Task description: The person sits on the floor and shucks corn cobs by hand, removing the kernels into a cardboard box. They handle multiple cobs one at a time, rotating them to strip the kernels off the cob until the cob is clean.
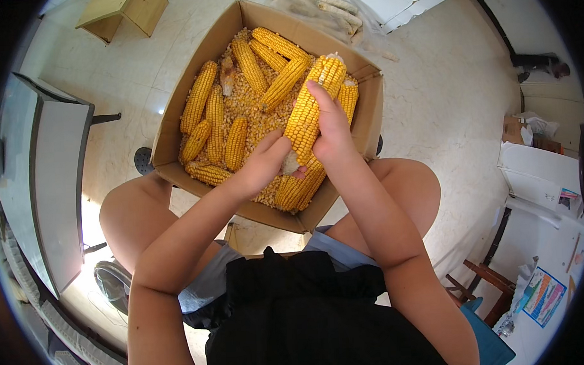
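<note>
A large ear of yellow corn (313, 104) slants over the right half of an open cardboard box (366, 110). My right hand (332, 125) is wrapped around its middle, thumb lying along the kernels. At the ear's lower end, my left hand (269, 156) grips near the pale bare tip, with its thumb against the kernels and a fingertip showing underneath. Most kernels are still on this ear, with a few pale gaps near the top. Loose kernels (251, 111) cover the box floor. Several other full ears lie on them, including a short ear (236, 143) near my left hand.
The box stands between my knees. Stripped cobs (336, 9) lie in a clear plastic bag beyond it. A wooden stool (124, 14) is at the far left, a white-panelled board (60, 190) nearer. On the right are a white cabinet (537, 169) and a teal chair (488, 337).
</note>
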### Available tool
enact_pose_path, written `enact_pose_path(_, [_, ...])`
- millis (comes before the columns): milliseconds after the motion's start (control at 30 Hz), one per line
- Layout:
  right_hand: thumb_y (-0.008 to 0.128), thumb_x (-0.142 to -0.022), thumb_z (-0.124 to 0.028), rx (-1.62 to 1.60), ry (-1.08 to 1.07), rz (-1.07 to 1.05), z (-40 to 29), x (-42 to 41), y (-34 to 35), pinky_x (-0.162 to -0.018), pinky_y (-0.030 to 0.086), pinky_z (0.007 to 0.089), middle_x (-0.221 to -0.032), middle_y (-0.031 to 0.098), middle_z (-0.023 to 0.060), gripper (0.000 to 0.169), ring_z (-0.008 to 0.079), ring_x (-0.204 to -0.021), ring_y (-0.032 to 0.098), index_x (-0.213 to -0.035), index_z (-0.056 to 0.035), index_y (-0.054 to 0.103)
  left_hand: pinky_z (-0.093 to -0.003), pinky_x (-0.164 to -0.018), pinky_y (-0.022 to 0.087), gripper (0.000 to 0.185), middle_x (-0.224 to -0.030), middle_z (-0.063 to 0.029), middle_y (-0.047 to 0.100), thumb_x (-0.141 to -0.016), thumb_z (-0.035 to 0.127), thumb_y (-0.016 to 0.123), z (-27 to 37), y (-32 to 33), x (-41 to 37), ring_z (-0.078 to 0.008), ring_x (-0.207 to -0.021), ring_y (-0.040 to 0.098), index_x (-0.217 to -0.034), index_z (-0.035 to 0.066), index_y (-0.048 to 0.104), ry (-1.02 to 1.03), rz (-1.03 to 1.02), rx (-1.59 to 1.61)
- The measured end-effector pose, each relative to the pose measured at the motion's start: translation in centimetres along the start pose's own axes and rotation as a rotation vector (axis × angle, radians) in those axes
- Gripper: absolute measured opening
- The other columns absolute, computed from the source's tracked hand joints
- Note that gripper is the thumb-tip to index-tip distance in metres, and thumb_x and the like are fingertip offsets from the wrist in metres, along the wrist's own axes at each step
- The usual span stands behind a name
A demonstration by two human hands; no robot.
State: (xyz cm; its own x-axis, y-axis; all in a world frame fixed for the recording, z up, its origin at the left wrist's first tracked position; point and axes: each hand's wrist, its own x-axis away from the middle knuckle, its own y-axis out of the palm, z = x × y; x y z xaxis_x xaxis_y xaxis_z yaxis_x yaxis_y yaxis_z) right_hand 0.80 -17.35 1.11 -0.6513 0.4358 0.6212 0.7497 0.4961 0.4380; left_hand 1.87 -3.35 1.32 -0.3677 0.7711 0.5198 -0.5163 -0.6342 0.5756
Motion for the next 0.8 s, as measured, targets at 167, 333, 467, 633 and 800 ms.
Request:
enact_pose_path(167, [0.062, -0.080, -0.029, 0.062, 0.000, 0.016, -0.1, 0.1, 0.3, -0.060, 0.047, 0.0300, -0.076, 0.058, 0.0055, 0.025, 0.0155, -0.068, 0.056, -0.093, -0.0085, 0.053, -0.0360, -0.073, 0.048, 0.029, -0.094, -0.0107, 0.052, -0.085, 0.017, 0.036, -0.3, 0.6, 0.3, -0.0202, -0.080, 0.057, -0.109, 0.002, 0.043, 0.030, 0.054, -0.046])
enact_pose_path(333, [0.061, -0.081, -0.031, 0.020, 0.023, 0.006, 0.1, -0.5, -0.2, -0.061, 0.047, 0.0300, -0.076, 0.058, 0.0055, 0.026, 0.0155, -0.067, 0.056, -0.092, -0.0083, 0.054, -0.0354, -0.072, 0.047, 0.029, -0.092, -0.0102, 0.053, -0.085, 0.018, 0.037, -0.7, 0.1, -0.1, -0.0192, -0.078, 0.056, -0.108, 0.003, 0.043, 0.015, 0.050, 0.023])
enact_pose_path(467, [0.067, -0.076, -0.018, -0.077, 0.081, -0.002, -0.1, -0.4, -0.4, -0.064, 0.048, 0.0315, -0.091, 0.057, 0.0040, 0.037, 0.0161, -0.077, 0.057, -0.106, -0.0062, 0.049, -0.0349, -0.071, 0.047, 0.027, -0.089, -0.0096, 0.053, -0.086, 0.020, 0.034, -0.8, -0.2, -0.4, -0.0189, -0.077, 0.055, -0.105, 0.004, 0.043, -0.009, 0.013, 0.108])
enact_pose_path(633, [0.065, -0.077, -0.019, -0.034, -0.008, 0.010, 0.0, 0.1, 0.1, -0.065, 0.047, 0.0304, -0.088, 0.057, 0.0043, 0.033, 0.0154, -0.075, 0.056, -0.103, -0.0060, 0.050, -0.0348, -0.071, 0.048, 0.025, -0.088, -0.0093, 0.053, -0.087, 0.021, 0.033, -0.7, 0.0, -0.4, -0.0188, -0.077, 0.055, -0.102, 0.004, 0.044, -0.026, 0.061, 0.035])
enact_pose_path(800, [0.065, -0.078, -0.021, 0.067, -0.123, 0.002, 0.7, 0.4, 0.4, -0.060, 0.048, 0.0292, -0.081, 0.056, 0.0043, 0.031, 0.0152, -0.070, 0.057, -0.101, -0.0073, 0.049, -0.0362, -0.070, 0.048, 0.021, -0.090, -0.0098, 0.053, -0.083, 0.017, 0.035, 0.0, 0.9, 0.1, -0.0202, -0.076, 0.055, -0.098, 0.005, 0.043, -0.053, 0.131, 0.042])
